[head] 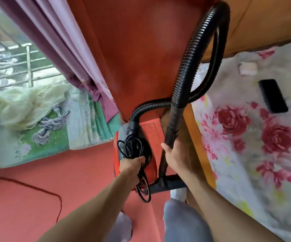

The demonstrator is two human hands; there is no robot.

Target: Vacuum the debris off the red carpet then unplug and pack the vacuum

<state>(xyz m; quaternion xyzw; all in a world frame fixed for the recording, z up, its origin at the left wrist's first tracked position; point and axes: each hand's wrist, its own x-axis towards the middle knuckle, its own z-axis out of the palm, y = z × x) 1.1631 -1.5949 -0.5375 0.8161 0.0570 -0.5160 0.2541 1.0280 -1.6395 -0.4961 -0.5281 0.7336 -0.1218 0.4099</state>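
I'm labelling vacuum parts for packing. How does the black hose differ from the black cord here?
The hose is thick and ribbed; the cord is thin and smooth. The hose sweeps in one big arc; the cord is bunched in small loops. The left hand grips the cord; neither hand holds the hose, the right hand gripping the wand. Both are black and flexible.

The left hand (132, 163) and the right hand (173, 154) each lead back into a bare forearm, the left forearm (88, 206) and the right forearm (220, 206), uncovered as far as the view reaches. Behind the right hand, 1 leg wears pale blue-grey trousers (185, 224), rounded at the knee. Behind the left hand, between the 2 forearms, a blurred pale grey patch (123, 226) shows; whether it is trouser leg or foot cannot be told.
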